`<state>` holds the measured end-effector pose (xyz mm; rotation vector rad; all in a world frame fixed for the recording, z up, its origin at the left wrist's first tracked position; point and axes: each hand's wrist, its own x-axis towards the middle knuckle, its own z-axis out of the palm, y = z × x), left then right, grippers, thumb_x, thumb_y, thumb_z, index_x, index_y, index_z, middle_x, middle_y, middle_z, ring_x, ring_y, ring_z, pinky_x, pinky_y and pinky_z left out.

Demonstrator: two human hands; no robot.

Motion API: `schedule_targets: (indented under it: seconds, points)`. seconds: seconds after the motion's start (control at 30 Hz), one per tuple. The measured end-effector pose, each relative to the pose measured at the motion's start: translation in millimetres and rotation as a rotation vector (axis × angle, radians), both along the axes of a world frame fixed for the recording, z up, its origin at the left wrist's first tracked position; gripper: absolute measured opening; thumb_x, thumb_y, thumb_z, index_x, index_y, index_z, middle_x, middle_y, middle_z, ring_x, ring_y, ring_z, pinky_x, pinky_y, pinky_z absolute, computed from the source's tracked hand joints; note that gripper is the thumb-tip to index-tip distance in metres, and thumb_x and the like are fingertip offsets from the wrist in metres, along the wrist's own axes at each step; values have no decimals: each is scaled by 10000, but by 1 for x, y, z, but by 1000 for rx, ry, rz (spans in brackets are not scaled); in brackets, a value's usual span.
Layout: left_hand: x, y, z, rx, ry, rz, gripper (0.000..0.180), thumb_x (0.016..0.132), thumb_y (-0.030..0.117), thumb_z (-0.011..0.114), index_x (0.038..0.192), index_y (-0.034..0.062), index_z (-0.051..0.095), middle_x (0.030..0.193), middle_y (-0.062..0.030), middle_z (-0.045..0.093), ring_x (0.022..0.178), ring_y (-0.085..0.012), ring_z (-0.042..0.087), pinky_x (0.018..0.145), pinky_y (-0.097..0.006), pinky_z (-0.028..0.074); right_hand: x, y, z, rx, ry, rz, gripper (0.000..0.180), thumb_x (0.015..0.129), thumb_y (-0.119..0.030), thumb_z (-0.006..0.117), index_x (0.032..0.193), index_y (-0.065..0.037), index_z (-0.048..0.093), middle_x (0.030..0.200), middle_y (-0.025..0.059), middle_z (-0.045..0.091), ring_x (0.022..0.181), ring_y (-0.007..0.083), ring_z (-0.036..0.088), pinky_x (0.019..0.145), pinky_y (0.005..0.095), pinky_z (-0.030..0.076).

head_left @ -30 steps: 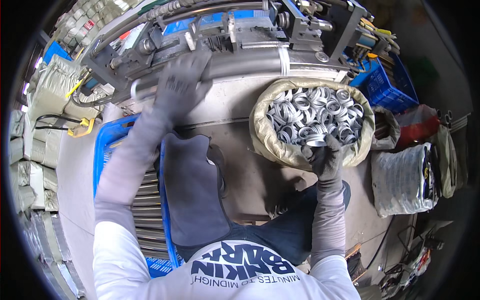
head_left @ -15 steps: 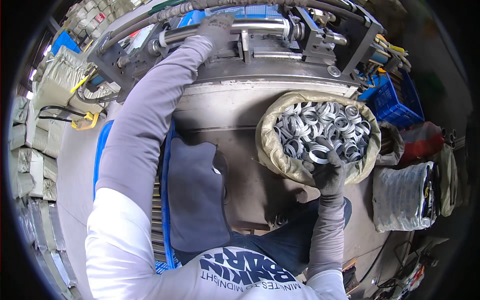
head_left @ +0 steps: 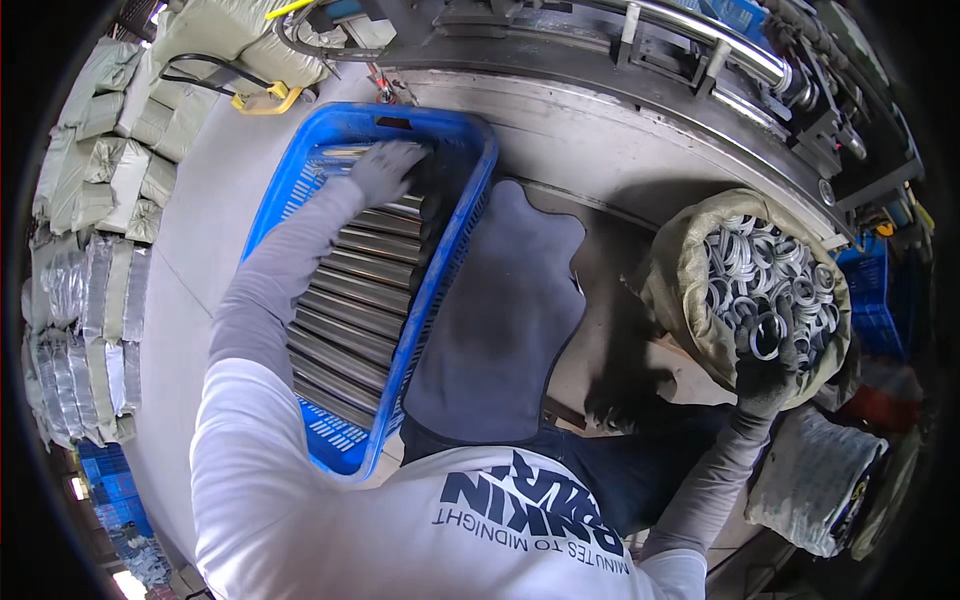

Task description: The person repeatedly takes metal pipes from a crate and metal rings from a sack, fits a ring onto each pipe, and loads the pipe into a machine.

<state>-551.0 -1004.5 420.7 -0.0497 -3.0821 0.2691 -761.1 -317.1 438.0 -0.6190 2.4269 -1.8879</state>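
Note:
My left hand (head_left: 386,172), in a grey glove, reaches into the far end of a blue plastic basket (head_left: 487,160). Its fingers are stretched out over the shiny metal tubes (head_left: 352,272) lying side by side there; I see no tube gripped. At the right, my gloved right hand (head_left: 768,386) is at the near edge of a woven sack (head_left: 683,262) full of metal rings (head_left: 760,250). Fingers and thumb close on one metal ring (head_left: 765,336), held upright above the pile.
Ahead runs a metal machine bench (head_left: 560,62) with a shiny tube (head_left: 735,42) across it. A grey pad (head_left: 497,320) lies between basket and sack. Wrapped bundles (head_left: 110,190) are stacked at the left. A blue crate (head_left: 868,300) stands beyond the sack.
My left hand has left the tube on the machine and come down to the basket. The view has turned leftward. My right hand stays at the sack with a ring.

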Motion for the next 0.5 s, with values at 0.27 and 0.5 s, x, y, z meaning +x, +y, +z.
schedule_targets:
  seconds: [0.27, 0.5]
  points:
    - [10, 46, -46, -166, -313, 333, 743, 780, 215, 812, 1476, 173, 557, 1414, -132, 588, 1332, -327, 556, 1043, -470, 484, 24, -47, -6, -303, -145, -138, 476, 1118, -395, 489, 1332, 9, 621, 1180, 132, 707, 1013, 242, 687, 835, 337, 595]
    - [1, 90, 37, 391, 346, 26, 501, 750, 78, 764, 1237, 83, 647, 1236, -188, 667, 1245, -411, 628, 1061, -483, 512, 47, -90, 16, -864, -763, 39, 519, 1118, -447, 463, 1298, 5, 644, 974, 123, 737, 750, 223, 688, 674, 330, 562]
